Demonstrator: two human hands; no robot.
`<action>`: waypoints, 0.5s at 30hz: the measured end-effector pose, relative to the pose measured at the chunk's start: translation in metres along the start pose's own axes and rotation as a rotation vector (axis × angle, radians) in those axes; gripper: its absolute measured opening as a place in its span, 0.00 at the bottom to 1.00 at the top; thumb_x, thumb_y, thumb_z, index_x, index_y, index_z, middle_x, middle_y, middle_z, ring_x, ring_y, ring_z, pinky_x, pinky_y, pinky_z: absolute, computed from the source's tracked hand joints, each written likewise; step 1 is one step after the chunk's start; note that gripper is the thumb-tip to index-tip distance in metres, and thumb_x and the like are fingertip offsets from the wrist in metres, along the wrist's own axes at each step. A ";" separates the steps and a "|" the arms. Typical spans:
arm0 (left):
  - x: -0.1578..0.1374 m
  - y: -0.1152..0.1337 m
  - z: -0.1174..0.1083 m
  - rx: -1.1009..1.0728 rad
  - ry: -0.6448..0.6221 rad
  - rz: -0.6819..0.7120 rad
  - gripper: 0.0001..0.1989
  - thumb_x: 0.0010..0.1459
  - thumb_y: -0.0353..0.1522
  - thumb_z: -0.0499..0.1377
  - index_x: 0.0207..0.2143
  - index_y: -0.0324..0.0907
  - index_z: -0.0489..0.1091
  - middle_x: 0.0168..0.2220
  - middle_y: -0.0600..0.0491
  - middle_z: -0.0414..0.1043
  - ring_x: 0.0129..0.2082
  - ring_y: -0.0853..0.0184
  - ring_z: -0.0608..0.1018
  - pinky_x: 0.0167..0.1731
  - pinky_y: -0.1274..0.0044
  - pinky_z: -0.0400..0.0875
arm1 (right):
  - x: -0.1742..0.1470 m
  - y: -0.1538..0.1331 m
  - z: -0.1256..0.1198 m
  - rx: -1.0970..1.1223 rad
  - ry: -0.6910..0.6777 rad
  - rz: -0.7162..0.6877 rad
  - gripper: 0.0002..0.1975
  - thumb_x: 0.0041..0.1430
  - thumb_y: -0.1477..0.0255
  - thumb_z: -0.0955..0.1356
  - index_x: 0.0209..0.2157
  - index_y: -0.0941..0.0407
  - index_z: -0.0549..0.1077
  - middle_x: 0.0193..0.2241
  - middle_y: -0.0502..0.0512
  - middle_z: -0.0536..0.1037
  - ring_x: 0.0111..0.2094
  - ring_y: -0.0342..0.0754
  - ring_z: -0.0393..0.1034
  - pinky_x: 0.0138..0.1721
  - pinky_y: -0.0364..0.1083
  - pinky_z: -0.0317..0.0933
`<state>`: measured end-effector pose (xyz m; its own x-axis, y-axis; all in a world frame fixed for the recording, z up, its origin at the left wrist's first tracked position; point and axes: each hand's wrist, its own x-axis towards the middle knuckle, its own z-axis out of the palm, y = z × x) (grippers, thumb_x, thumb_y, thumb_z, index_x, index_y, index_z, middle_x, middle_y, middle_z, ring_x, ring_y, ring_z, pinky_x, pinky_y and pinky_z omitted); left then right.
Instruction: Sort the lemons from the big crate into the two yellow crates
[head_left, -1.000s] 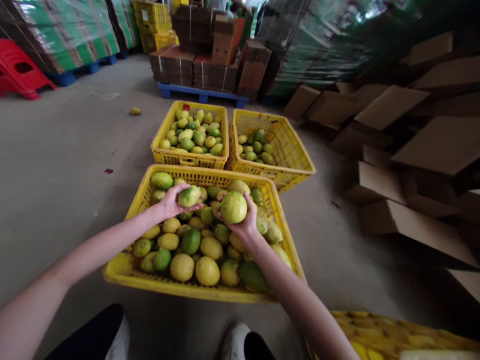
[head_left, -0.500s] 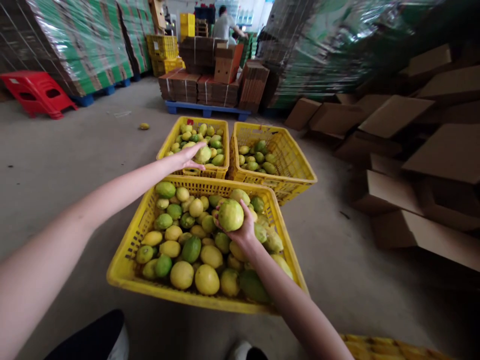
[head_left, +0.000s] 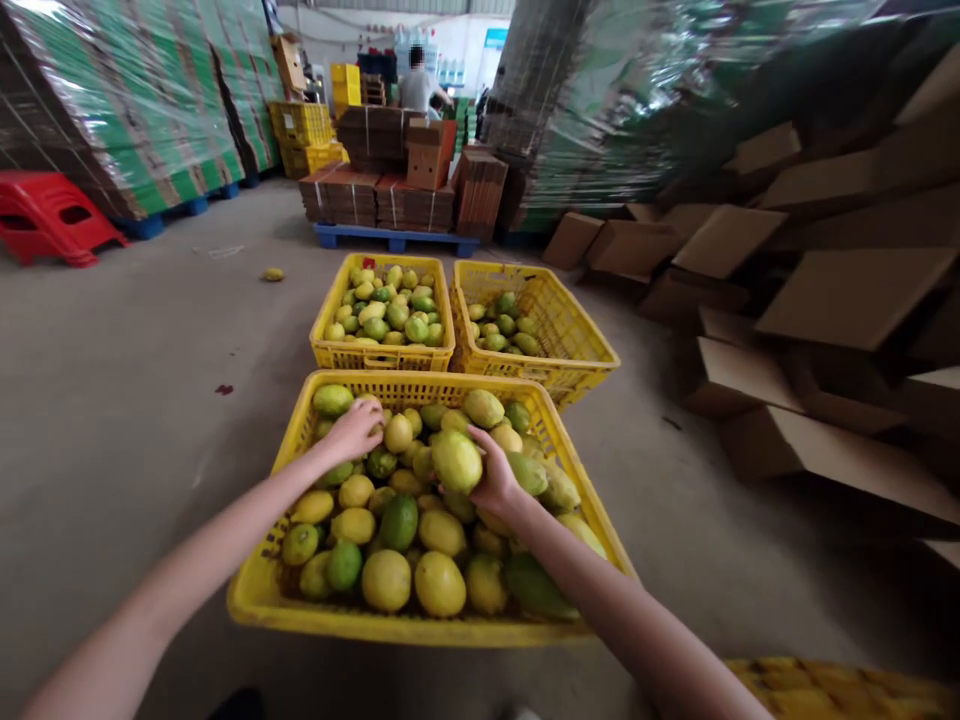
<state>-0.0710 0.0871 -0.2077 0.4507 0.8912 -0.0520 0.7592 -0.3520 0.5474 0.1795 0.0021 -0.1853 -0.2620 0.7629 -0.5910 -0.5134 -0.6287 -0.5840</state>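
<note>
In the head view, a yellow plastic crate [head_left: 420, 628] full of yellow and green lemons stands right in front of me. Above its right half, my right hand [head_left: 496, 478] grips a large yellow-green lemon [head_left: 457, 461]. My left hand [head_left: 355, 430] is down among the fruit near the crate's far left, its fingers curled round a lemon that they mostly hide. Close beside those fingertips lies a round yellow lemon [head_left: 397, 433]. Behind stand a crate of lemons [head_left: 382, 357] on the left and a partly filled crate [head_left: 559, 375] on the right.
Open cardboard boxes [head_left: 814, 450] are heaped at the right. A blue pallet [head_left: 397, 240] bears stacked flat cartons [head_left: 412, 205], with a person [head_left: 418, 92] beyond. At left are a red stool [head_left: 56, 220] and a loose lemon [head_left: 272, 274] on the floor. Another yellow crate [head_left: 840, 690] shows at bottom right.
My left hand has let go of a lemon in the back left crate and come back to the fruit in the front crate. My right hand still holds its large lemon.
</note>
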 end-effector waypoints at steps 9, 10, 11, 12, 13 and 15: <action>-0.013 -0.032 0.019 0.355 -0.161 0.209 0.18 0.65 0.33 0.58 0.56 0.42 0.77 0.72 0.42 0.62 0.74 0.48 0.58 0.69 0.55 0.64 | -0.016 -0.063 0.028 -0.368 0.257 0.005 0.13 0.64 0.66 0.70 0.48 0.56 0.73 0.32 0.58 0.82 0.25 0.51 0.77 0.16 0.43 0.67; -0.012 -0.033 0.019 0.352 -0.155 0.216 0.18 0.65 0.33 0.59 0.56 0.42 0.77 0.72 0.42 0.62 0.75 0.48 0.58 0.69 0.55 0.64 | -0.012 -0.087 0.034 -0.372 0.306 -0.038 0.13 0.66 0.66 0.68 0.49 0.56 0.72 0.32 0.58 0.81 0.25 0.51 0.76 0.16 0.43 0.68; -0.012 -0.034 0.019 0.345 -0.150 0.221 0.19 0.65 0.33 0.59 0.56 0.42 0.77 0.73 0.41 0.62 0.75 0.48 0.58 0.69 0.55 0.64 | -0.008 -0.113 0.039 -0.367 0.334 -0.094 0.13 0.69 0.64 0.66 0.51 0.54 0.71 0.33 0.56 0.81 0.26 0.49 0.76 0.18 0.42 0.70; -0.012 -0.035 0.018 0.334 -0.150 0.221 0.19 0.65 0.33 0.59 0.56 0.41 0.77 0.73 0.40 0.61 0.75 0.47 0.58 0.69 0.54 0.63 | -0.002 -0.139 0.042 -0.358 0.359 -0.160 0.14 0.72 0.62 0.63 0.53 0.52 0.69 0.35 0.55 0.80 0.28 0.47 0.77 0.20 0.41 0.72; -0.013 -0.035 0.018 0.321 -0.156 0.219 0.19 0.65 0.33 0.59 0.56 0.41 0.77 0.73 0.39 0.61 0.75 0.46 0.58 0.69 0.53 0.63 | 0.004 -0.164 0.044 -0.341 0.385 -0.255 0.15 0.73 0.60 0.62 0.55 0.49 0.68 0.38 0.54 0.80 0.31 0.46 0.78 0.24 0.40 0.75; -0.013 -0.035 0.017 0.290 -0.171 0.213 0.19 0.65 0.33 0.59 0.56 0.39 0.77 0.73 0.37 0.60 0.75 0.45 0.58 0.69 0.52 0.63 | 0.014 -0.205 0.042 -0.294 0.506 -0.513 0.19 0.71 0.60 0.65 0.60 0.49 0.65 0.44 0.56 0.78 0.37 0.48 0.80 0.28 0.44 0.79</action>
<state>-0.0951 0.0832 -0.2404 0.6656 0.7375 -0.1146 0.7303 -0.6118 0.3040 0.2467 0.1480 -0.0511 0.3913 0.8522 -0.3475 -0.2130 -0.2835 -0.9350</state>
